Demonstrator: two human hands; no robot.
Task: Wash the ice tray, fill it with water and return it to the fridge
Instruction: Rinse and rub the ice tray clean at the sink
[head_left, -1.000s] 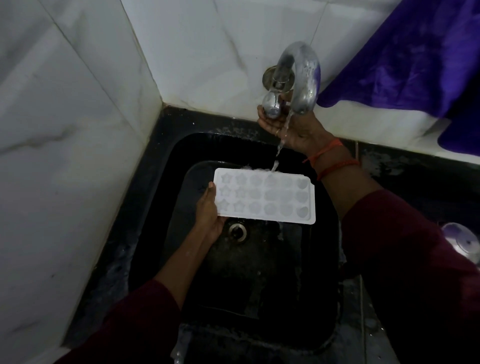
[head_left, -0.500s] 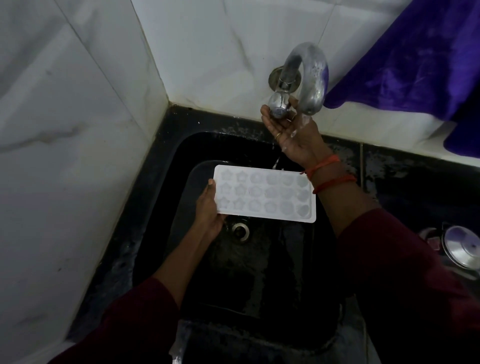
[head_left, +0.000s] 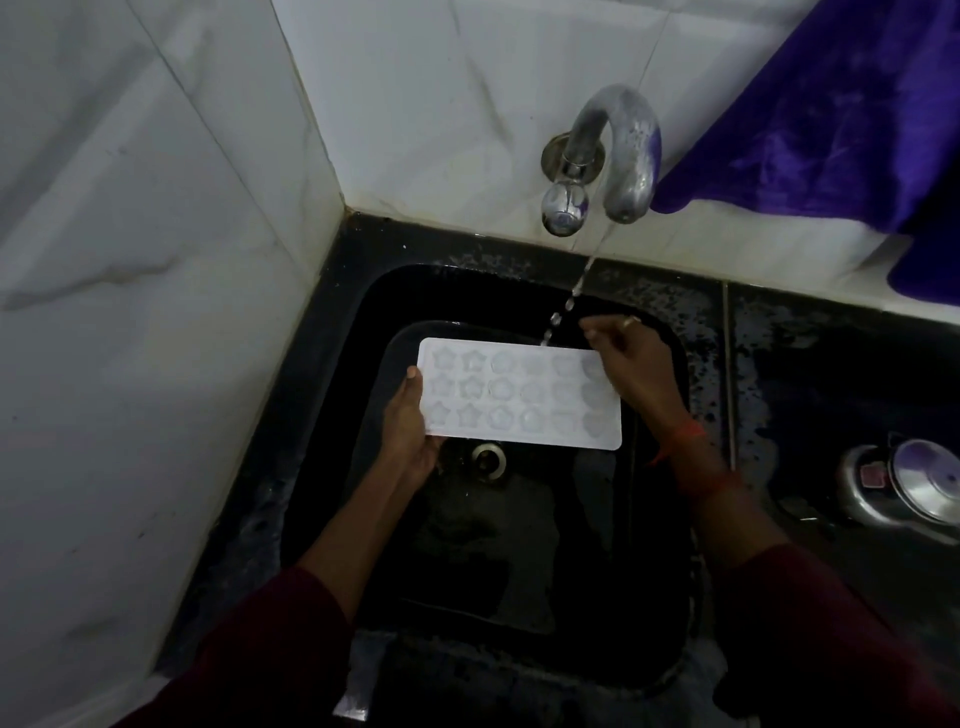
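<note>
Head view: white translucent rectangular plastic ice tray (head_left: 519, 395) over black sink (head_left: 655, 571). Left hand (head_left: 410, 423) grips tray's left end. Right hand (head_left: 636, 376) at right end, grasp unclear. Curved steel tap (head_left: 621, 150) at sink's far side dribbles.

The ice tray (head_left: 519, 397) hides the fingers of the left hand (head_left: 410, 423) beneath it. Whether the right hand (head_left: 636, 376) grips its end is unclear. The purple cloth (head_left: 831, 114) and steel vessel (head_left: 906, 488) run off the right edge.
</note>
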